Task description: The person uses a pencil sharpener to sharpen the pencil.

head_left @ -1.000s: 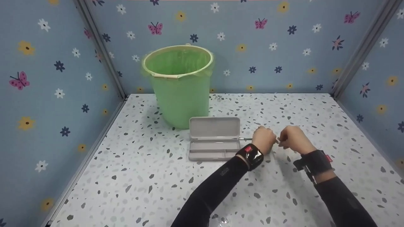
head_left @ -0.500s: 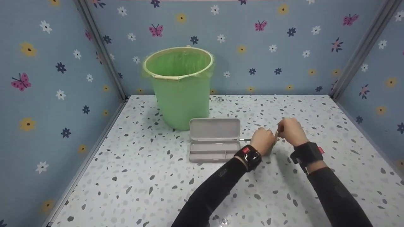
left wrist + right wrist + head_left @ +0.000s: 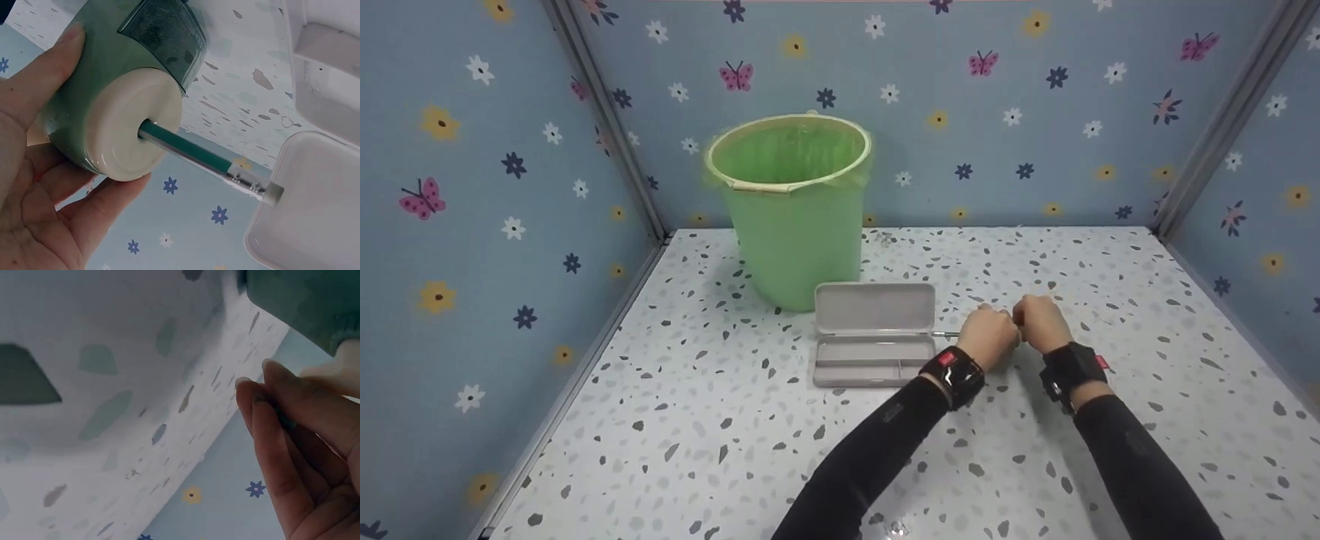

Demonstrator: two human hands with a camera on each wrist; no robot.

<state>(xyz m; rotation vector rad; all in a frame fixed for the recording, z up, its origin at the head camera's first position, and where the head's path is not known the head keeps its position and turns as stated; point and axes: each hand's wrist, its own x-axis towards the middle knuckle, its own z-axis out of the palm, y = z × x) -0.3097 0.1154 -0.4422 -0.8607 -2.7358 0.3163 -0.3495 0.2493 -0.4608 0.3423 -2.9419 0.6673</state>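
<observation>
My left hand (image 3: 988,336) grips a green crank pencil sharpener (image 3: 101,62), thumb on one side and fingers on the other. A green pencil (image 3: 191,152) sticks out of the hole in its cream round face, eraser end outward. In the left wrist view a dark see-through shavings drawer (image 3: 166,42) shows on the sharpener. Close beside it, my right hand (image 3: 1041,322) pinches the sharpener's crank handle. The cream crank arm (image 3: 332,374) runs behind the fingertips (image 3: 273,371) in the right wrist view, and the knob is mostly hidden.
An open grey pencil case (image 3: 874,307) lies left of the hands, close to the pencil's eraser end. Behind it stands a green bin (image 3: 802,240) with a liner. Patterned panels (image 3: 930,142) bound the speckled table (image 3: 697,427).
My right hand rose, then came down and left, closer to the left hand. The cream crank piece seen between the hands is now mostly hidden. The left hand stays nearly still.
</observation>
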